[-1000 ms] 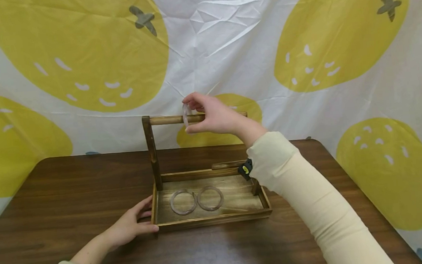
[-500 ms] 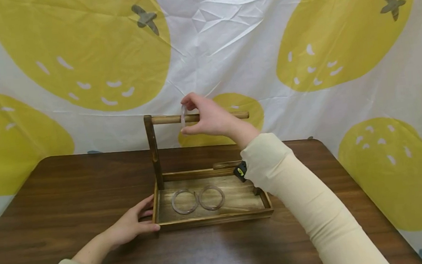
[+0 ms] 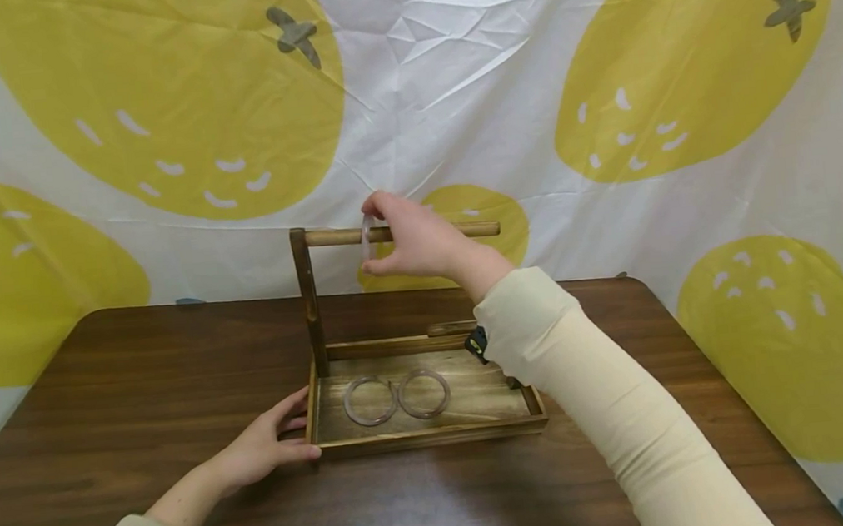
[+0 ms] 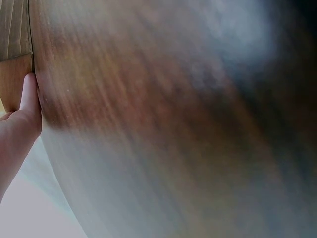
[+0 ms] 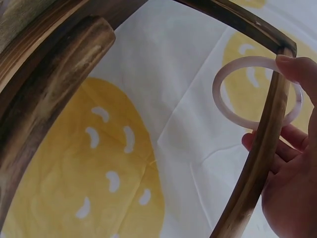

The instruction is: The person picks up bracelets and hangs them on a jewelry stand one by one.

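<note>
Scooted slightly toward the post (image 3: pixel 309 306), a pale ring (image 3: pixel 367 238) is pinched by the right hand (image 3: pixel 419 234), so seemingly it's threaded on the bar (image 3: pixel 332 237); below, the tray (image 3: pixel 429 439), two rings (image 3: pixel 398 398) inside, is touched by the spread left hand (image 3: pixel 265 452).

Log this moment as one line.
right hand: pinches ring around rod | left hand: touches tray's left end | inside tray: two rings

The right sleeve (image 3: pixel 622 404) hides part of the wooden tray (image 3: pixel 429 440).
</note>
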A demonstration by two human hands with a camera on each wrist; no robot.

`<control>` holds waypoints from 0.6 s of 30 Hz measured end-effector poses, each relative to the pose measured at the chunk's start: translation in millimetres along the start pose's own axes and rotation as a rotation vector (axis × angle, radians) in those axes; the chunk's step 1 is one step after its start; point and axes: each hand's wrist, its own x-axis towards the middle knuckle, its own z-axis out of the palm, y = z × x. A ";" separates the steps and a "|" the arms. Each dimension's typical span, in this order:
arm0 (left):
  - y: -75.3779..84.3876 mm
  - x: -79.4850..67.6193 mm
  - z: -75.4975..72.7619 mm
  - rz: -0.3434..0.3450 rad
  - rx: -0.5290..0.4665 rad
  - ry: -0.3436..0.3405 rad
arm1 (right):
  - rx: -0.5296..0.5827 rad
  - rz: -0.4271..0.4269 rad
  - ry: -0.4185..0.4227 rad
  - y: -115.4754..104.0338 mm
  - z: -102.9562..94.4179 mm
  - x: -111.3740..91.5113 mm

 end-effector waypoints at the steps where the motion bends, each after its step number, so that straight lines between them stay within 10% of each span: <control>1: 0.1 -0.1 0.0 0.000 -0.001 0.001 | -0.012 -0.002 -0.003 -0.2 0.0 0.1; 18: 1.7 -0.7 -0.6 -0.001 0.004 -0.010 | -0.094 -0.018 -0.034 -2.0 1.3 2.3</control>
